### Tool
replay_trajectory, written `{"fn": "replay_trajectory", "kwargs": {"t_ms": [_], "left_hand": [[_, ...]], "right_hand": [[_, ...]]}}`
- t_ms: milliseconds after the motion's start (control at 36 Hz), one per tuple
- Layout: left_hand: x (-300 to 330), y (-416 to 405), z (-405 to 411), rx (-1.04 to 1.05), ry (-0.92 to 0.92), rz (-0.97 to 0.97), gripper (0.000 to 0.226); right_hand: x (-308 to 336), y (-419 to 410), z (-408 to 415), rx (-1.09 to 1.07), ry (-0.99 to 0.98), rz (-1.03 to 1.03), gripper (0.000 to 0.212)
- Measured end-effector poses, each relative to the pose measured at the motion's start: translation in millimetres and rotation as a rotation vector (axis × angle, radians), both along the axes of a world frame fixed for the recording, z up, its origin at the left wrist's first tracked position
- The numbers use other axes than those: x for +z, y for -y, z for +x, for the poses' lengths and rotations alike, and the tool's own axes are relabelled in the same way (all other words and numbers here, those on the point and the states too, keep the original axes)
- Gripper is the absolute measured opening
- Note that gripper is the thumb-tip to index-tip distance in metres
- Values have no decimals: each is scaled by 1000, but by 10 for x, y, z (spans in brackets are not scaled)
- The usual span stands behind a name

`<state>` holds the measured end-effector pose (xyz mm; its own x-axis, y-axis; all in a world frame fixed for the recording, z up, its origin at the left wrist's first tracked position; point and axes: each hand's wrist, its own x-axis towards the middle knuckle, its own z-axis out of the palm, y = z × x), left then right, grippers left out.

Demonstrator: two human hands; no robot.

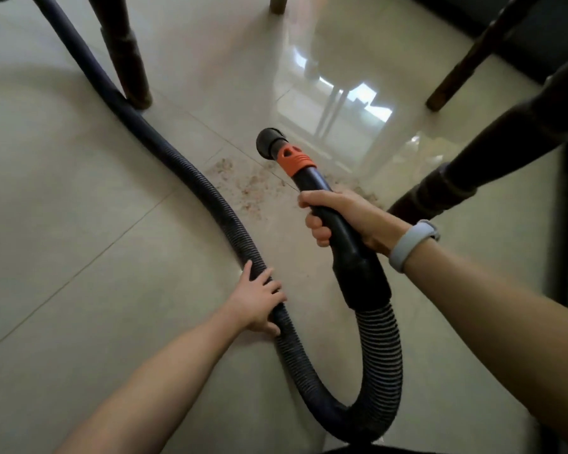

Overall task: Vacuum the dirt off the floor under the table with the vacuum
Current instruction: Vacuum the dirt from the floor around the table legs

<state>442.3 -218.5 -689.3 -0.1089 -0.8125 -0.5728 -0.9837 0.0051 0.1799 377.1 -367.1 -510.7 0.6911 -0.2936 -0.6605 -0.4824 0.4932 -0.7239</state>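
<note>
Two hands: right hand (341,214) wrapped around the vacuum nozzle (295,158); left hand (259,299) resting on the hose (184,168).
Dirt (246,181): floor (79,208), between table legs, beneath the nozzle.
Advice: lower the mouth, sweep slowly rightward.

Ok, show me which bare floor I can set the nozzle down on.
Free: the wide tile patch left of the hose, and the glossy stretch past the dirt, between the table legs. Crowded: around the dirt, where the nozzle in the right hand hangs, and beside the near leg. The left hand rests on the hose.
</note>
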Motion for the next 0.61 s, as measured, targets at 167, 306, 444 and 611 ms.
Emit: {"fn": "replay_trajectory", "kwargs": {"t_ms": [167,306,444,611], "left_hand": [[-41,-277,133,134,39,-33,78],[-6,-773,394,276,115,59,75],[-10,-1449,807,456,281,182,65],[-5,-1897,1062,664,335,202,59]], "right_hand": [[-165,71,-149,85,-87,-240,24],[-291,25,-102,-53,48,-286,13],[-519,-146,51,-237,130,-140,12],[-746,-471,302,-181,95,-89,12]]}}
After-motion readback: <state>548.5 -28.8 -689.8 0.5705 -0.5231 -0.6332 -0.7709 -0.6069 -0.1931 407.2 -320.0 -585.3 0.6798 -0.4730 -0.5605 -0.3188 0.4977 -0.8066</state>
